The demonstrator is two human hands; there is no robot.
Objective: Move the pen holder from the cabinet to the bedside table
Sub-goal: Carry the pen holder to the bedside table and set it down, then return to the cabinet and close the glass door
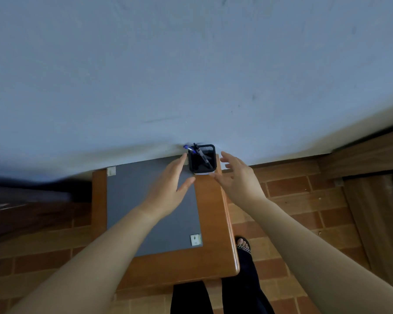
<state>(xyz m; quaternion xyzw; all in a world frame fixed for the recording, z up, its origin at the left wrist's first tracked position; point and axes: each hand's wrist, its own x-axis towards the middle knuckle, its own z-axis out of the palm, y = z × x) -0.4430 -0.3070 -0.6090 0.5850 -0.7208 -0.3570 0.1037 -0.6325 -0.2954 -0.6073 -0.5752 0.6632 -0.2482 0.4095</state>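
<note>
A black mesh pen holder [202,160] with pens in it stands upright at the far right corner of a small wooden table [210,223], against the pale wall. My left hand [170,183] is open just left of the holder, fingertips close to its side. My right hand [236,175] is open just right of it, fingers spread. Neither hand grips the holder. A blue-capped pen [188,148] sticks out over the holder's left rim.
A closed grey laptop [145,211] covers most of the tabletop. Brick-patterned floor lies below, with my dark trousers and a sandalled foot [243,244] at the table's near right. Dark wooden furniture [372,189] stands at the right, a dark shape at far left.
</note>
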